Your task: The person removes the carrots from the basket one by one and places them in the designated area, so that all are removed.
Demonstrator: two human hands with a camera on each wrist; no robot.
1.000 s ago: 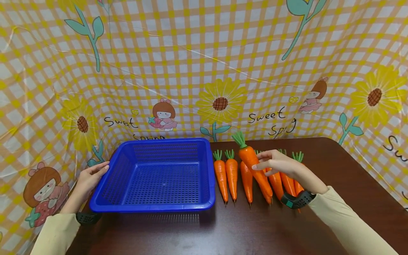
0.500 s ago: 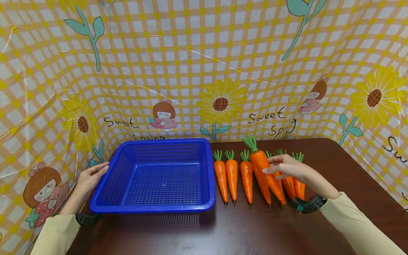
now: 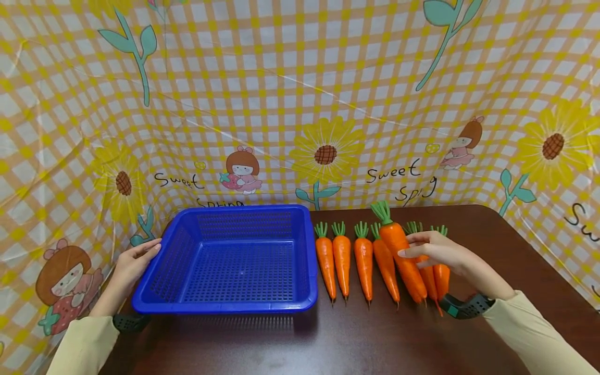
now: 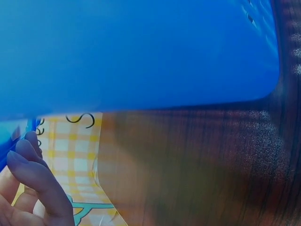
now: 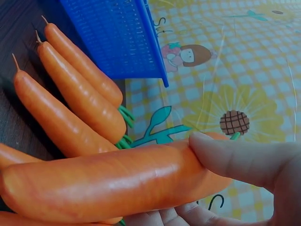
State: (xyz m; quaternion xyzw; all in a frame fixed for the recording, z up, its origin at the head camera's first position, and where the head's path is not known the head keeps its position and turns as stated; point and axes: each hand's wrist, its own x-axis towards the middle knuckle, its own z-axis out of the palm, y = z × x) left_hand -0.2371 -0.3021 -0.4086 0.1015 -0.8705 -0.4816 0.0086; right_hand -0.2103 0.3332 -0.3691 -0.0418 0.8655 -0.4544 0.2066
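In the head view my right hand (image 3: 438,251) pinches a large orange carrot (image 3: 404,265) between thumb and fingers. Its green top points up and left, and it covers part of the carrot row behind it. Several smaller carrots (image 3: 341,260) lie side by side on the table, tips toward me. The right wrist view shows the held carrot (image 5: 103,181) close up, with the thumb (image 5: 211,149) pressed on it. At the far left, my left hand (image 3: 128,264) holds the rim of a blue plastic basket (image 3: 244,305). No carrot lies inside the basket.
A dark brown table (image 3: 300,344) carries everything. Checked cloth (image 3: 262,104) with flowers and cartoon figures hangs at the back and both sides. The basket's right wall stands close beside the leftmost carrot.
My right hand has carried the large carrot to the right along the row, uncovering carrots it hid before. My left hand and the basket stay in place.
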